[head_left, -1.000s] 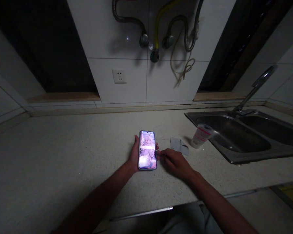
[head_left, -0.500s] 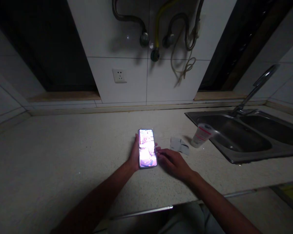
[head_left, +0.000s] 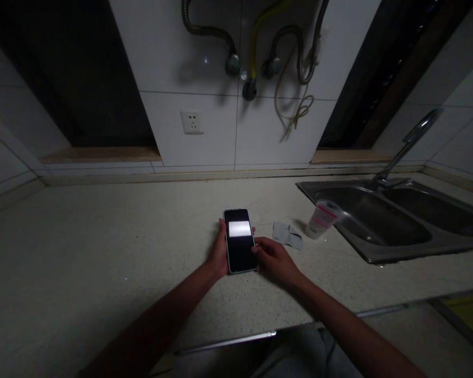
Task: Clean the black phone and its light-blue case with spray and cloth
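Assorted surfaces, glossy and matt.
Smooth, glossy glass-fronted phone (head_left: 242, 253); speckled matt bench (head_left: 102, 236); satin metal sink (head_left: 410, 251); shiny chromed tap (head_left: 401, 150); translucent plastic cup (head_left: 321, 219); creased matt paper (head_left: 286, 235); smooth glazed tiles (head_left: 197, 149); ribbed metal hose (head_left: 208, 32).

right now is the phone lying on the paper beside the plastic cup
No, the left hand holds the phone, apart from the paper.

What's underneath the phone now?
The left hand lies under the phone: its thumb shows along the left edge and a fingertip past the right. Most of its palm and the counter directly beneath are covered; anything else there is hidden.
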Available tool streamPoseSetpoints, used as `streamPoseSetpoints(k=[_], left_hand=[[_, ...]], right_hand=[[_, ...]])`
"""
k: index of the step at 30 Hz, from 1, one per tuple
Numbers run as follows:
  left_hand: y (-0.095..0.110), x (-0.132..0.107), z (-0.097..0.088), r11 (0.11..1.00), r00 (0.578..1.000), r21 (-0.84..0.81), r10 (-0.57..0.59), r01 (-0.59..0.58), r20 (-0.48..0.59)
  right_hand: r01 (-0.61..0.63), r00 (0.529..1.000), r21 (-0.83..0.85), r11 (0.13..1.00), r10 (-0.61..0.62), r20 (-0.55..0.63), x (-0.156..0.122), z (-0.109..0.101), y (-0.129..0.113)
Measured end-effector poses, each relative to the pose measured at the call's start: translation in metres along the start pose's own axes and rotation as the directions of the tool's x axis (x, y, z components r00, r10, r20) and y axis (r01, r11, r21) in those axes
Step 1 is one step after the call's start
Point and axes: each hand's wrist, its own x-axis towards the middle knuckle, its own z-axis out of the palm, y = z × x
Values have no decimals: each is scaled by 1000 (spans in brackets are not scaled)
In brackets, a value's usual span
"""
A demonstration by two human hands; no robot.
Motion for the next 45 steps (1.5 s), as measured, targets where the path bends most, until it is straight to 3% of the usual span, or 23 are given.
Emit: streamPoseSetpoints(k=[4, 7, 9, 18, 25, 37, 41, 45], left_hand=[[-5, 2, 2, 987, 983, 111, 130, -116, -130], [-9, 4, 3, 917, 923, 276, 343, -288, -175], [-10, 5, 2, 878, 895, 328, 415, -347, -165], [-3, 8, -9, 929, 887, 217, 354, -299, -296], [-3, 8, -8, 915, 875, 242, 385, -322, -293], [-2, 12, -9, 942, 909, 146, 330, -301, -255], [-2, 12, -9, 965, 928, 64, 261, -253, -266], [0, 12, -11, 983, 960, 2, 181, -185, -215]], right_hand=[[37, 997, -127, 991, -45, -60, 1, -2, -1], [79, 987, -240, 968, -110, -117, 3, -5, -2], [86, 985, -276, 957, -123, -121, 3, -6, -2], [-11, 999, 19, 1000, 10, 31, 7, 0, 3], [-156, 980, 170, 973, 131, 152, 7, -5, 0], [-25, 993, -22, 999, 28, 119, 5, -7, -8], [17, 984, 51, 999, -25, 178, 6, -10, -13], [-54, 968, 135, 989, 18, 250, 9, -16, -14]])
